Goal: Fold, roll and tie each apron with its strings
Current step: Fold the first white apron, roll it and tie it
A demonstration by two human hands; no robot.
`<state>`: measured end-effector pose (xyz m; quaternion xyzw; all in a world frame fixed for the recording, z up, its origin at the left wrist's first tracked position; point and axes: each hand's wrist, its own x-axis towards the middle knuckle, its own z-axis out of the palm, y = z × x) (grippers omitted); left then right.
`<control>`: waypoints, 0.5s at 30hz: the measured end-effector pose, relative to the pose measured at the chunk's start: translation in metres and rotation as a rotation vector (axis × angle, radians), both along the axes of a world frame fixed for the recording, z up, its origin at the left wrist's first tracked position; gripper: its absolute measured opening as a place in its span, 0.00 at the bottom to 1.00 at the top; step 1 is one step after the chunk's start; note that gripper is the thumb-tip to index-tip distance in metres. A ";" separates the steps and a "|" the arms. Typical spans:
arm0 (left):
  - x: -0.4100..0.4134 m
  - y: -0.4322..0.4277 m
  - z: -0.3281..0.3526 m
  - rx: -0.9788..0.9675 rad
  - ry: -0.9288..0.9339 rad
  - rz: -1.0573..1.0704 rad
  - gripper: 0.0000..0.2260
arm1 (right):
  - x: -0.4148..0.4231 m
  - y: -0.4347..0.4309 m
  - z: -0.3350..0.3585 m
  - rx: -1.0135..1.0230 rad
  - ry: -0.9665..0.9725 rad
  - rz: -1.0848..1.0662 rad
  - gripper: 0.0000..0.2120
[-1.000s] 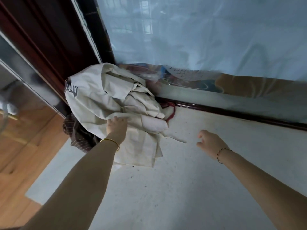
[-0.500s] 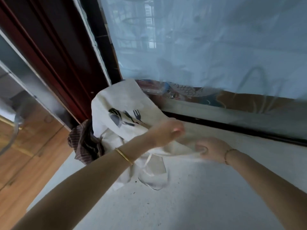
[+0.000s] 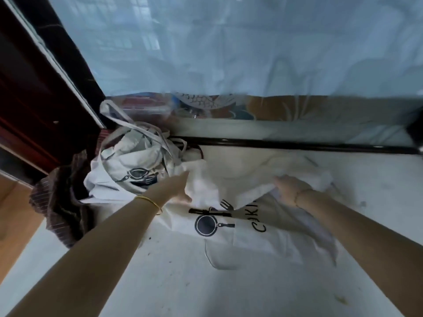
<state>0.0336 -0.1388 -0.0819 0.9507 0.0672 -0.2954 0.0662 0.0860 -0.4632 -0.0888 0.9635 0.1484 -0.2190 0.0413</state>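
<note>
Both hands gripped one white apron (image 3: 229, 232) — the left hand (image 3: 177, 188) bunching cloth at its left edge, the right hand (image 3: 287, 191) closed on a raised fold. It lay partly spread on the white table (image 3: 183, 289), pan-and-fork print facing up (lettering half covered). More aprons (image 3: 128, 170) sat heaped just left, over a dark striped cloth (image 3: 59, 202).
</note>
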 end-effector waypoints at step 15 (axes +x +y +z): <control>-0.011 -0.019 0.032 -0.070 -0.390 -0.060 0.05 | -0.020 0.012 -0.009 -0.082 -0.321 -0.026 0.11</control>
